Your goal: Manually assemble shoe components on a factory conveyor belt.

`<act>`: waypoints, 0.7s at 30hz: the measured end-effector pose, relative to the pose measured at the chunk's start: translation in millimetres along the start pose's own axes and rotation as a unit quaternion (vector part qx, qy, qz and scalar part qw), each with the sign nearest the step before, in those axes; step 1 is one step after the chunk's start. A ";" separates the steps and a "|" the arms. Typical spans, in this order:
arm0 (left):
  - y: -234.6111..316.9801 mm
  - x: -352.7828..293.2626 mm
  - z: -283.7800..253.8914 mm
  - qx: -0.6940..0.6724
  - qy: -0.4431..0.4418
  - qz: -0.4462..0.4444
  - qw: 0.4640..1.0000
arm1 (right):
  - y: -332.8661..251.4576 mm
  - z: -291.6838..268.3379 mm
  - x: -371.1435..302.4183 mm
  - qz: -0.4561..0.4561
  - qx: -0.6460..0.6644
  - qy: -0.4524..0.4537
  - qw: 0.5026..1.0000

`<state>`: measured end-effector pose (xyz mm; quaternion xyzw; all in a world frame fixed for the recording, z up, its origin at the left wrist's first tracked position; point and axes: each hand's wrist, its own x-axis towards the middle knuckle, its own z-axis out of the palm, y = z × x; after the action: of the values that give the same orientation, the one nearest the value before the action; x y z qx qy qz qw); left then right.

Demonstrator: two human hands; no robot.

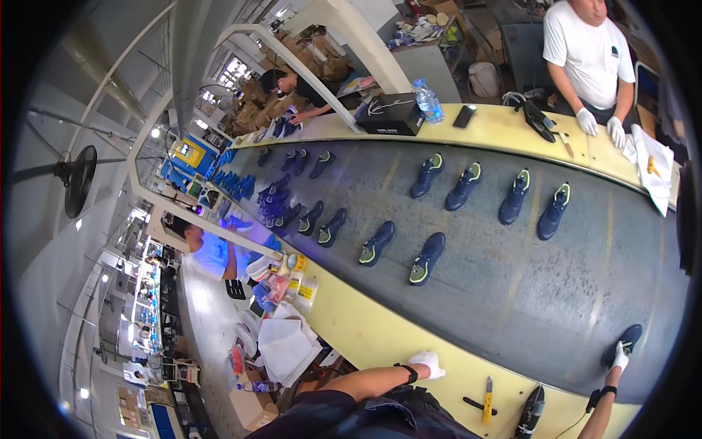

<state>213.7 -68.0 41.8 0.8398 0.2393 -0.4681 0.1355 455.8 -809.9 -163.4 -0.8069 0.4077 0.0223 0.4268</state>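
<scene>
Your right hand [620,357] seems to pinch the shoe [633,336] just under its fingertips, your left hand [428,364] curled well apart; likely light, with a soft upper, it should hold best by the collar.

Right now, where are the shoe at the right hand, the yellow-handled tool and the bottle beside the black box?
Shoe [632,336], head view: its dark upper.
Yellow-handled tool [487,409], head view: its handle.
Bottle [429,103], head view: its body.
</scene>
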 end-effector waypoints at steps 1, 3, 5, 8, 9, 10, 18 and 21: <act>0.9 0.7 -0.5 -0.004 -0.004 0.012 1.000 | -3.7 -5.3 -0.9 0.033 0.096 -0.047 0.994; -3.9 0.7 2.5 -0.008 0.000 0.011 1.000 | -23.1 8.9 -33.1 0.103 0.302 -0.192 0.928; -19.8 6.0 8.9 -0.002 -0.003 0.008 1.000 | -76.2 48.5 -98.0 0.137 0.332 -0.275 0.892; -32.5 28.7 23.5 -0.017 -0.006 0.033 0.999 | -156.3 57.3 -216.5 0.121 0.319 -0.352 0.871; -32.1 28.1 18.3 -0.031 -0.032 0.061 0.997 | -181.6 56.9 -263.3 0.103 0.310 -0.351 0.878; -32.6 35.5 25.8 -0.033 -0.031 0.067 0.997 | -196.5 58.2 -304.2 0.085 0.300 -0.350 0.883; -14.6 -43.2 3.2 -0.226 -0.048 0.349 0.908 | -153.3 119.9 -534.5 0.120 0.254 -0.489 0.826; -23.9 -19.6 17.6 -0.230 -0.123 0.429 0.865 | -101.2 168.6 -596.8 0.065 0.216 -0.504 0.834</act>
<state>179.6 -61.0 49.1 0.7403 -0.0623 -0.3948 0.5406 179.0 -278.8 26.7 -0.5430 0.1819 0.3646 0.7342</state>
